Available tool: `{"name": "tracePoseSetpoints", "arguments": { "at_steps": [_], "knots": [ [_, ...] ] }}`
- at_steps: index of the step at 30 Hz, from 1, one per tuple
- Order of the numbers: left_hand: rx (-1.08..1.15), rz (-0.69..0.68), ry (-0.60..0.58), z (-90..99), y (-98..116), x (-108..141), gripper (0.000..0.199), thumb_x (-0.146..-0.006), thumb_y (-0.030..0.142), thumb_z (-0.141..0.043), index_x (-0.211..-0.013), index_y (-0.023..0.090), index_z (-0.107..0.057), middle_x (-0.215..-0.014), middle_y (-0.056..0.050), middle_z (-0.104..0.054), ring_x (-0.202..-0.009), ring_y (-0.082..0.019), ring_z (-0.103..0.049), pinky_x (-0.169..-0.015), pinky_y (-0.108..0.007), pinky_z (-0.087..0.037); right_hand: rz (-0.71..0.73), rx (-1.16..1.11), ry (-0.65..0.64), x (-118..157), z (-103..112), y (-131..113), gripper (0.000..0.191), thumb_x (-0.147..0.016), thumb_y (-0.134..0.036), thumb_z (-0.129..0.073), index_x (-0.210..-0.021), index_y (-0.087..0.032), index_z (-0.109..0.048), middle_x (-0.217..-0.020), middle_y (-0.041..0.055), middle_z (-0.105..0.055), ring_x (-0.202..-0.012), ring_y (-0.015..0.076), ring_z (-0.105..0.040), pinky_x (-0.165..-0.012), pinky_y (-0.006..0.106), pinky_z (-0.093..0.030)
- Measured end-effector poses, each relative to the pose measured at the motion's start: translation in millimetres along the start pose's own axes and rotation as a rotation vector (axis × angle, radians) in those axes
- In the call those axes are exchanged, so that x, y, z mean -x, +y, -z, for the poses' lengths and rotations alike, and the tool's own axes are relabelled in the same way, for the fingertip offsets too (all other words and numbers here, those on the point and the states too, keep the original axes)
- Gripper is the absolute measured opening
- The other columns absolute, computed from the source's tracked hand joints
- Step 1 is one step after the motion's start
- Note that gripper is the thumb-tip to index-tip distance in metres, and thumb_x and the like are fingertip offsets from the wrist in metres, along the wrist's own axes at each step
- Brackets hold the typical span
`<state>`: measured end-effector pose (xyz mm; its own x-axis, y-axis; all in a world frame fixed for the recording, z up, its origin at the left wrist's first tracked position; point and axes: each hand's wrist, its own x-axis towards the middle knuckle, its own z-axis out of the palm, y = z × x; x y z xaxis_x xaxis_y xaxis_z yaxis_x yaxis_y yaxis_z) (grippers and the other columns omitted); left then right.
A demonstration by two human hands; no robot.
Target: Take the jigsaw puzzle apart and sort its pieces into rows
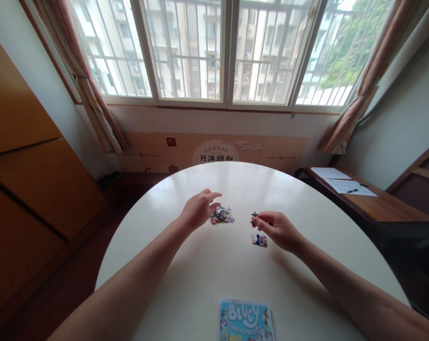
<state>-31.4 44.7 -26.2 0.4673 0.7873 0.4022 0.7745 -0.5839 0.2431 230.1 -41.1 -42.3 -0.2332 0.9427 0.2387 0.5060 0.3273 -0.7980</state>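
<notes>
A heap of loose jigsaw pieces point(222, 214) lies near the middle of the round white table. Just left of it and slightly above is my left hand point(199, 207), its fingers spread and nothing seen between them. My right hand point(275, 228) pinches a dark jigsaw piece point(254, 218) between thumb and fingers, to the right of the heap. Below that hand, a few joined jigsaw pieces point(259, 239) with blue, white and red print lie flat on the table. Part of the pinched piece is hidden by the fingertips.
Close to me on the white table point(200, 293) lies a light blue picture card point(246, 319) lettered "Bluey". A wooden side table point(395, 208) at the right bears white papers point(349, 187) and a pen. Behind stands a wide printed box point(147, 147) under the window.
</notes>
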Motion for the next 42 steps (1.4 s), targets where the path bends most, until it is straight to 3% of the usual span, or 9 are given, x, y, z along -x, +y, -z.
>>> {"name": "tracePoseSetpoints", "arguments": {
  "at_steps": [4,8,11,14,19,32,42],
  "knots": [
    [0.107,-0.167,0.071,5.8,24.1,3.0,0.022,-0.089,0.02,-0.063,-0.109,0.022,-0.071,-0.096,-0.003,-0.066,-0.073,-0.015,-0.064,-0.071,-0.028,-0.051,0.042,0.024,-0.021,0.3,-0.5,-2.1,0.037,-0.093,-0.043,-0.052,-0.075,-0.015,-0.068,-0.059,0.0004,-0.056,-0.055,0.0131,-0.046,-0.053,0.025,-0.035],
    [0.133,-0.376,0.033,2.0,47.9,11.7,0.029,-0.088,0.022,-0.066,-0.117,0.025,-0.067,-0.102,-0.004,-0.066,-0.074,-0.014,-0.064,-0.067,-0.027,-0.05,0.132,0.085,-0.047,1.9,-2.0,-1.4,0.036,-0.094,-0.041,-0.053,-0.073,-0.016,-0.067,-0.063,0.0016,-0.06,-0.059,0.014,-0.051,-0.056,0.025,-0.038],
    [0.097,-0.454,0.0,-1.1,55.9,16.9,0.036,-0.089,0.021,-0.066,-0.124,0.029,-0.063,-0.105,-0.003,-0.064,-0.075,-0.013,-0.063,-0.065,-0.025,-0.048,0.142,0.053,-0.092,4.1,-3.0,-0.8,0.038,-0.094,-0.042,-0.054,-0.068,-0.016,-0.063,-0.061,0.0008,-0.058,-0.057,0.0132,-0.052,-0.055,0.024,-0.04],
    [0.078,-0.505,-0.025,-0.5,57.2,18.5,0.031,-0.092,0.023,-0.062,-0.121,0.033,-0.064,-0.106,-0.002,-0.063,-0.075,-0.012,-0.061,-0.065,-0.023,-0.046,0.121,-0.048,-0.165,5.4,-3.3,-1.9,0.036,-0.094,-0.043,-0.055,-0.074,-0.016,-0.065,-0.066,0.0021,-0.062,-0.058,0.0135,-0.058,-0.056,0.024,-0.046],
    [0.054,-0.551,-0.003,3.8,57.4,17.8,0.019,-0.094,0.028,-0.059,-0.109,0.031,-0.069,-0.104,-0.002,-0.062,-0.074,-0.011,-0.06,-0.064,-0.022,-0.044,0.097,-0.15,-0.235,4.1,-3.2,-2.9,0.034,-0.094,-0.043,-0.056,-0.078,-0.015,-0.066,-0.068,0.003,-0.064,-0.06,0.0142,-0.061,-0.06,0.026,-0.051],
    [0.024,-0.536,-0.017,5.7,57.7,16.8,0.018,-0.093,0.033,-0.06,-0.104,0.027,-0.072,-0.1,-0.004,-0.067,-0.079,-0.014,-0.065,-0.066,-0.025,-0.048,0.017,-0.149,-0.2,1.4,-1.1,3.8,0.039,-0.087,-0.052,-0.064,-0.081,-0.014,-0.071,-0.065,0.0041,-0.067,-0.062,0.0171,-0.065,-0.058,0.026,-0.05],
    [0.048,-0.51,-0.061,9.2,55.9,16.1,0.016,-0.09,0.033,-0.064,-0.102,0.025,-0.07,-0.105,-0.003,-0.066,-0.083,-0.015,-0.065,-0.069,-0.026,-0.048,0.009,-0.273,-0.259,1.0,0.5,-1.3,0.033,-0.087,-0.045,-0.066,-0.091,-0.013,-0.073,-0.078,0.0083,-0.072,-0.072,0.0185,-0.066,-0.062,0.029,-0.05]
  ]
}}
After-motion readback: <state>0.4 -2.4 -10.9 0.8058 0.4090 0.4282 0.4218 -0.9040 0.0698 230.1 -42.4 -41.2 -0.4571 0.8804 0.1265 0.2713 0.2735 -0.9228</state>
